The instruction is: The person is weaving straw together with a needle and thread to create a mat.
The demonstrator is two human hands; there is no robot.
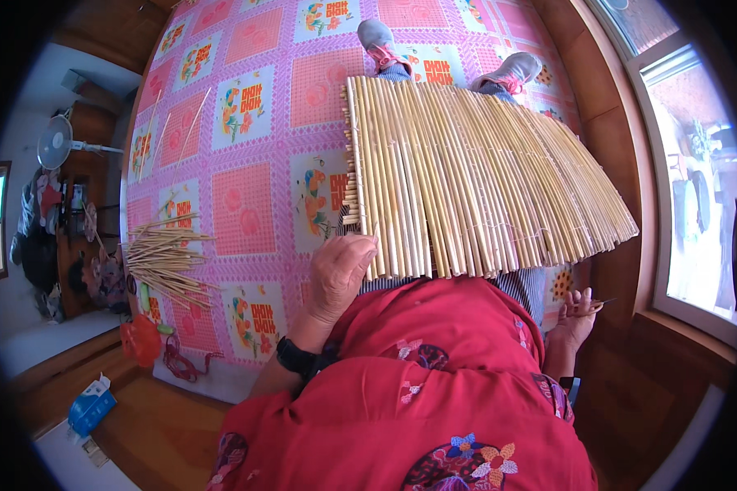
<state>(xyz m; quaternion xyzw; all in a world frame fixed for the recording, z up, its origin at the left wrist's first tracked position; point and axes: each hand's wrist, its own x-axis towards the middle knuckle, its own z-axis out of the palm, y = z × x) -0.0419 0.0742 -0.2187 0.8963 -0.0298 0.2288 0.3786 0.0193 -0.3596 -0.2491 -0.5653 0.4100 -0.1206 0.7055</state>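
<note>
A mat of straw-coloured reed stalks [483, 180], bound side by side with thin thread, lies across my outstretched legs. Its left edge shows a layer of uneven stalk ends. My left hand [342, 274] is closed on the mat's near left corner, the thumb and fingers bent around the stalk ends. Off the mat's near right side, my right hand [571, 321] is closed around a small pointed tool [585, 308] with a brownish handle and a thin dark tip. Its exact kind is too small to make out.
A pink patterned sheet [244, 209] covers the platform. At left lie a pile of loose reeds [165, 255], a few single stalks [190, 127], an orange-red bag [142, 340] and dark red cord [184, 360]. A blue box [92, 407] stands below. A window [700, 188] is at right.
</note>
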